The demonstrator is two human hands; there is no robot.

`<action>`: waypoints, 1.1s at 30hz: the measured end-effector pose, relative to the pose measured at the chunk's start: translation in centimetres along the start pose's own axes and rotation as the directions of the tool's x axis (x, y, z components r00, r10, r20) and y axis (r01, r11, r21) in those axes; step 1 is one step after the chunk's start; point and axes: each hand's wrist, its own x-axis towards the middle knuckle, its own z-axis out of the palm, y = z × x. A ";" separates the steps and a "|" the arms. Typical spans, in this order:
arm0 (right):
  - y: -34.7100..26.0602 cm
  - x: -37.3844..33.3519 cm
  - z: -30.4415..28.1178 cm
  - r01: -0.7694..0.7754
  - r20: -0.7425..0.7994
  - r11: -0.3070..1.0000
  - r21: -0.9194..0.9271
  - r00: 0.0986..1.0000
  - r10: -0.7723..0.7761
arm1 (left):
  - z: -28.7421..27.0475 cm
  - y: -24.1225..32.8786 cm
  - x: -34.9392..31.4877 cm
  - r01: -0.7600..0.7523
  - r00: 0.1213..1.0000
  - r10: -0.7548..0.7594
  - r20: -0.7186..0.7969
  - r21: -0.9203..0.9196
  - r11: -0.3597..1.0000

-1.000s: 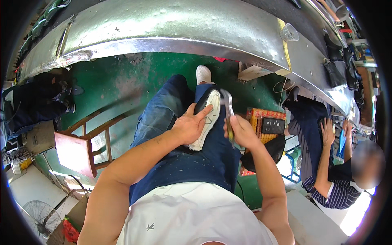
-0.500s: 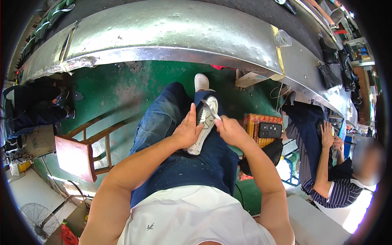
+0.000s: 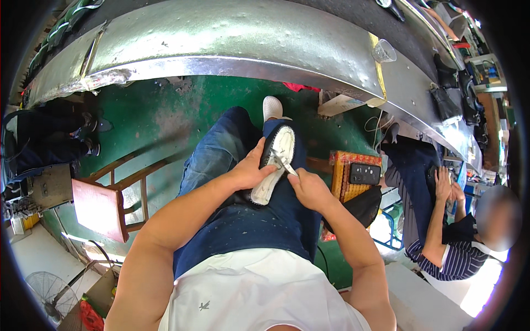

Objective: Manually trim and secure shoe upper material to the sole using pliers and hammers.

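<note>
Across the lap point(image 3: 234, 229), the left hand point(image 3: 250, 171) holds a shoe point(image 3: 284, 139), the right hand point(image 3: 310, 190) a metal tool point(image 3: 285, 164) over it.

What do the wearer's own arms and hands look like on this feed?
The left hand and right hand are bare, with no gloves. The forearms are uncovered too, with no sleeves, cables or watch visible on them. The white shirt bears a small dark emblem.

Shiny metal tool point(image 3: 285, 164), glossy metal bench point(image 3: 232, 34)
</note>
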 end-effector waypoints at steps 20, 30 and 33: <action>0.2 -2.7 0.9 0.261 0.109 0.961 -0.090 0.962 -0.251 | -1.7 -1.3 1.5 0.070 0.990 -0.039 0.133 -0.238 0.969; 2.7 -5.1 1.2 -0.135 0.395 0.940 0.315 0.919 -0.001 | 4.0 -5.8 -3.0 -0.106 0.994 0.105 -0.010 -0.030 0.994; 3.0 -5.8 1.2 -0.150 0.420 0.918 0.367 0.907 -0.019 | 4.5 -7.0 -4.2 -0.090 0.994 0.094 0.060 -0.072 0.993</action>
